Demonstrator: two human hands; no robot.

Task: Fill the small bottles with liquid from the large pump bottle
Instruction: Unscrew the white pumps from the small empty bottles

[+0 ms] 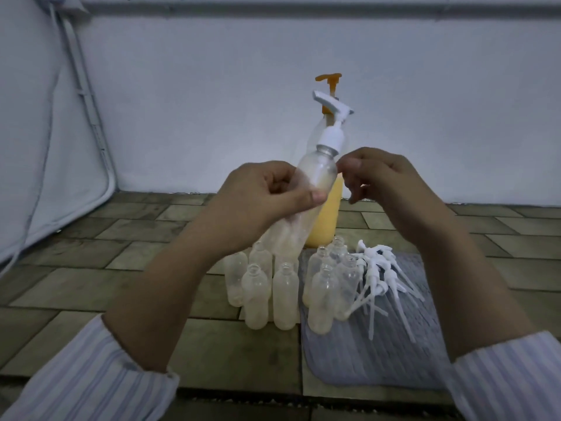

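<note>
Cloudy plastic small bottle (315, 174), white-capped

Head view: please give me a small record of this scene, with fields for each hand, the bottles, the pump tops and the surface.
left hand: grips a small clear bottle, tilted, white pump top on its neck
right hand: fingers curled beside the bottle's shoulder; contact unclear
large pump bottle: upright behind, orange pump, yellow liquid
small bottles: standing open, no tops
loose pump tops: piled on grey mat
surface: tiled floor
</note>
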